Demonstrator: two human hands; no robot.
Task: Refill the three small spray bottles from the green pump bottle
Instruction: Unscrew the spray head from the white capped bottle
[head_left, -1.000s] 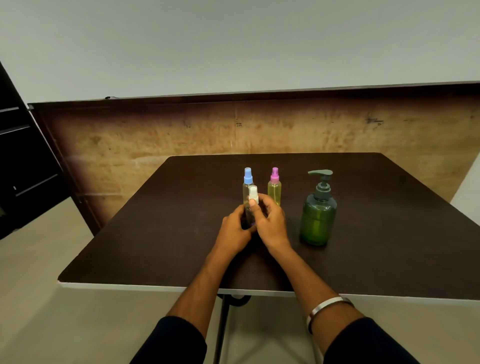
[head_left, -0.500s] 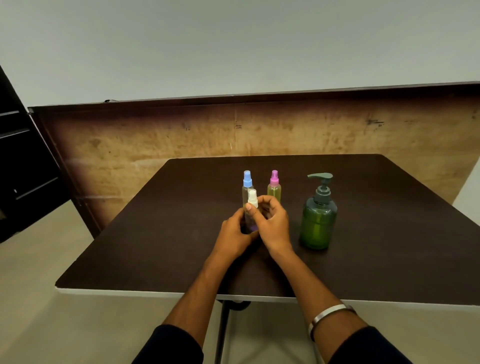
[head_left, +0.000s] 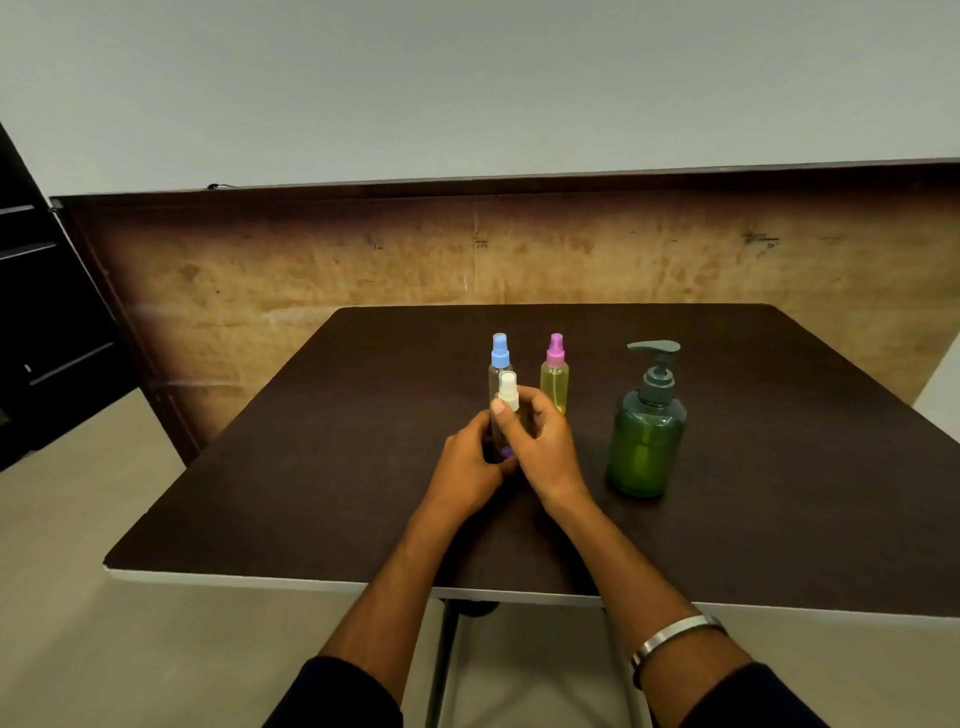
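A small spray bottle with a white cap (head_left: 508, 391) stands upright near the middle of the dark table (head_left: 311, 467). My left hand (head_left: 467, 462) wraps its lower body and my right hand (head_left: 540, 441) grips it just under the cap. Its body is mostly hidden by my fingers. Behind it stand a blue-capped spray bottle (head_left: 500, 353) and a pink-capped spray bottle (head_left: 555, 371) holding yellow liquid. The green pump bottle (head_left: 647, 436) stands upright to the right, apart from my hands.
A worn wooden panel (head_left: 311, 270) runs behind the table. A dark shelf unit (head_left: 41, 322) stands at the far left. The table's white front edge (head_left: 260, 578) lies close to my forearms, with its metal leg below.
My hands have stayed on the white-capped bottle; my right fingers shifted slightly around its neck. The other bottles have not moved.
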